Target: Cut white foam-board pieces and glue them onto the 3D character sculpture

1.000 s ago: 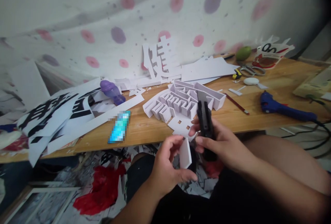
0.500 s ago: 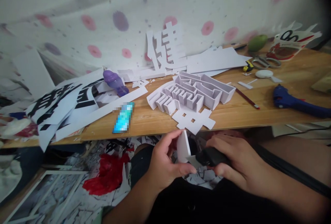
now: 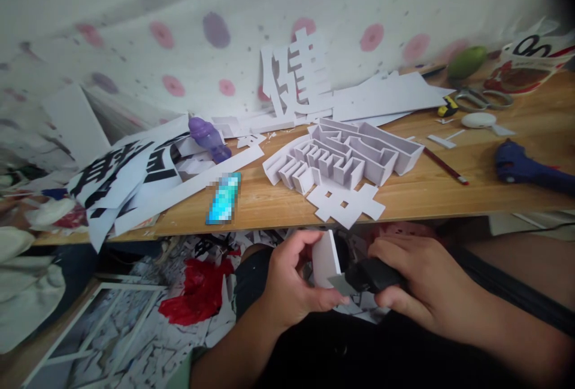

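In front of the table edge, my left hand [image 3: 291,278] grips a small white foam board piece [image 3: 326,257] upright between fingers and thumb. My right hand [image 3: 415,272] is wrapped round a black utility knife [image 3: 375,275]. Its flat grey blade lies against the lower edge of the board piece, just above my left thumb. Beyond my hands, a white cut-out piece with square holes [image 3: 345,204] lies at the table edge. Behind it stands a white raised-wall character form [image 3: 350,158].
A phone [image 3: 224,198], a purple bottle [image 3: 209,138] and printed sheets [image 3: 117,176] lie left. A white cut-out character [image 3: 296,80] leans on the curtain. Rightward are a pencil [image 3: 444,165], a blue glue gun [image 3: 530,168] and scissors [image 3: 483,100]. Scraps [image 3: 130,335] cover the floor.
The view has turned slightly, so the table things sit further right in it. Both hands keep their grips, and the blade stays at the board piece's lower edge.
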A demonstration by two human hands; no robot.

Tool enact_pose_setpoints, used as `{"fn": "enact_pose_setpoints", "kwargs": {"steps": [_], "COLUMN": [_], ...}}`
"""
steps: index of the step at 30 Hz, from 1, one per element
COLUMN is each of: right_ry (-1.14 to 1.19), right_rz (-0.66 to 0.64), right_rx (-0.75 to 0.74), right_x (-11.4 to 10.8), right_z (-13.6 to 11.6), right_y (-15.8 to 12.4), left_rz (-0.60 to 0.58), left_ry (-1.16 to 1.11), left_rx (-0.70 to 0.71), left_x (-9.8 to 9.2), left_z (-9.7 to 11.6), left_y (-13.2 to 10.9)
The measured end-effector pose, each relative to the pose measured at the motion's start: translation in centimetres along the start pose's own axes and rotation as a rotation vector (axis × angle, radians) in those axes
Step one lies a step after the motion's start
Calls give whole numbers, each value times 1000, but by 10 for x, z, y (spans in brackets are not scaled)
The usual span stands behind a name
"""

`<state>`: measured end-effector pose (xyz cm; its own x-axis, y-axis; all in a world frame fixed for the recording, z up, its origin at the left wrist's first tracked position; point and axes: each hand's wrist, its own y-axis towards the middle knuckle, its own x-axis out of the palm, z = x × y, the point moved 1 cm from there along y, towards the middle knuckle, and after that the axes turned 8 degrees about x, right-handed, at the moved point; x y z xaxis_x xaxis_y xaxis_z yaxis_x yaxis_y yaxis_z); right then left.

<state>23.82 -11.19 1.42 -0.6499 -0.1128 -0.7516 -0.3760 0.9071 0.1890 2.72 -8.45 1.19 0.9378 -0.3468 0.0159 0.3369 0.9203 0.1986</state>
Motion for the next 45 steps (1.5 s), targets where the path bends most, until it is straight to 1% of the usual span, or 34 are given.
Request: {"fn": "enact_pose_setpoints", "kwargs": {"steps": [5,9,15,19,22,25,28,30,33,35,38,45], "right_ry": [-11,-19,-39,-38,-35,-41,22,68,73,84,87,71], "right_rz": [18,29,32,36,48,71,62,40,10,-3,-3,16], "right_rx": [-3,-4,1,-14,-12,24,70,49,-48,-84,-94,-71], "right_x": [3,4,10,14,17,18,20,21,25,27,29,29], "right_z": [-1,-2,-3,-5,-3,2,2,-2,-11,-15,-17,-12], "right_y": [3,4,5,8,12,15,16,16,13,12,12,15], "left_rz": [13,32,43,32,32,23,57,77,79,82,83,56], "left_ry": [36,123,200,181,193,239,294,313,296,291,291,299], "left_rx": [22,55,94,80,86,75,49,41,39,48,72,141], "left_x": [0,0,-6,-9,-8,-6,-7,-10,-15,-17,-18,-16], "left_z": [2,5,3,2,5,8,11,12,13,13,12,12], "left_y": [0,-2,-9,-15,-21,-27,-31,-32,-32,-32,-32,-32]}}
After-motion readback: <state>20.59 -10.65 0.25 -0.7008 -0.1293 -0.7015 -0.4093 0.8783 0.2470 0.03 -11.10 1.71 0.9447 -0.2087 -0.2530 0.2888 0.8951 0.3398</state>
